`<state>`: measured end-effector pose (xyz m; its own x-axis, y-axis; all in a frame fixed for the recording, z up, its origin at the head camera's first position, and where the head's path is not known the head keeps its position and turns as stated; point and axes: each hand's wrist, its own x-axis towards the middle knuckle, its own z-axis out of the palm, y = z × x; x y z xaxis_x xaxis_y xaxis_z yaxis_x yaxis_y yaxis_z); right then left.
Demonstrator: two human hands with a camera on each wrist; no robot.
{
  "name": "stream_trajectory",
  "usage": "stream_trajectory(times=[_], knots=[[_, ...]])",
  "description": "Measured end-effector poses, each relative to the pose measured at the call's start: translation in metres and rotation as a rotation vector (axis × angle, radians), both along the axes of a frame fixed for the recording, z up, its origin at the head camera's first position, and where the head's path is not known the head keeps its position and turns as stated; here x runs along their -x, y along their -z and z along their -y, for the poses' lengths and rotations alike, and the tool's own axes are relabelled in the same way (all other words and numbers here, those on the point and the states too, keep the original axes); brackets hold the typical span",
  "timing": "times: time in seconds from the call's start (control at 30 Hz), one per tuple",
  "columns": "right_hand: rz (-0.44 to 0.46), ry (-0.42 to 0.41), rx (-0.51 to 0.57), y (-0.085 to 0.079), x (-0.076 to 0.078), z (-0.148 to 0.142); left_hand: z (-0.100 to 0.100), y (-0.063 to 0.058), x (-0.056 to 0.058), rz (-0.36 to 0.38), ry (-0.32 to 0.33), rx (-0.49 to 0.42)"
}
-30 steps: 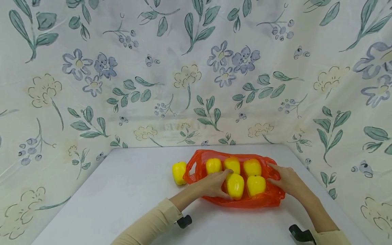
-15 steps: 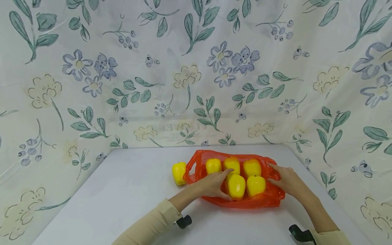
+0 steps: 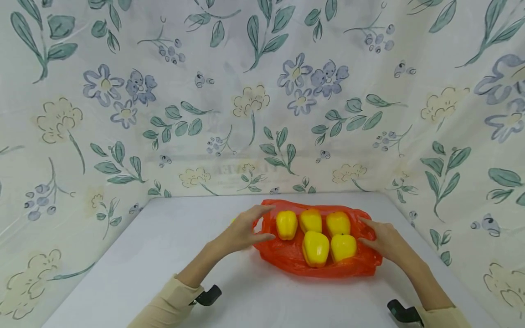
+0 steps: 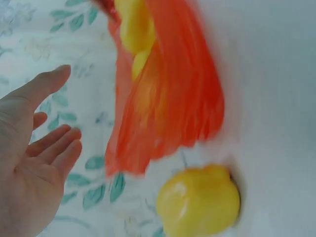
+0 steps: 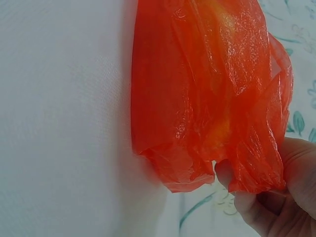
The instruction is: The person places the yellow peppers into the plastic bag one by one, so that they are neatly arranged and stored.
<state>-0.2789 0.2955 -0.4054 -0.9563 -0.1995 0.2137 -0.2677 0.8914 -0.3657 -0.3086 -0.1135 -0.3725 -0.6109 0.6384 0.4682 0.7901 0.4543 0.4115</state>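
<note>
A red plastic bag point(image 3: 283, 257) lies on its side on the white table, its opening showing several yellow bell peppers point(image 3: 316, 248) within. My right hand point(image 3: 385, 241) pinches the bag's right end; in the right wrist view, thumb and fingers point(image 5: 296, 168) grip the crumpled plastic point(image 5: 256, 168). At the bag's left end, my left hand point(image 3: 239, 230) is held with fingers and thumb spread, holding nothing. A loose yellow bell pepper point(image 4: 197, 201) sits outside the bag on the left, mostly hidden behind the left hand in the head view. The left wrist view shows the open palm point(image 4: 37, 173) apart from that pepper.
The white table point(image 3: 164, 255) runs back to a floral curtain point(image 3: 229, 136), which also hangs along both sides. Dark wrist-camera mounts point(image 3: 208, 295) jut out by each sleeve.
My left hand has left the front pepper inside the bag and moved left to the bag's left end, over the loose pepper. The right hand keeps its place on the bag.
</note>
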Motion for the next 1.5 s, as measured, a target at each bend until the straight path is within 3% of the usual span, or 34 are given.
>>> stream_trajectory(times=[0.13, 0.37, 0.63, 0.8, 1.07, 1.5], knots=[[0.012, 0.008, 0.002, -0.001, 0.0, -0.001, 0.034, -0.002, 0.003, -0.027, -0.079, -0.07], [0.017, 0.009, 0.01, 0.001, -0.001, -0.002, 0.074, 0.018, 0.015, 0.122, -0.192, -0.058], [0.008, 0.007, 0.017, 0.002, -0.002, -0.002, 0.088, 0.044, 0.033, 0.316, -0.27, 0.004], [-0.004, 0.002, 0.016, 0.003, -0.001, -0.001, 0.086, 0.059, 0.043, 0.392, -0.291, 0.049], [0.002, 0.005, 0.013, 0.001, 0.0, -0.002, 0.082, 0.065, 0.051, 0.376, -0.308, 0.059], [0.015, -0.001, 0.009, 0.002, -0.001, 0.0, 0.082, 0.063, 0.051, 0.313, -0.446, 0.134]])
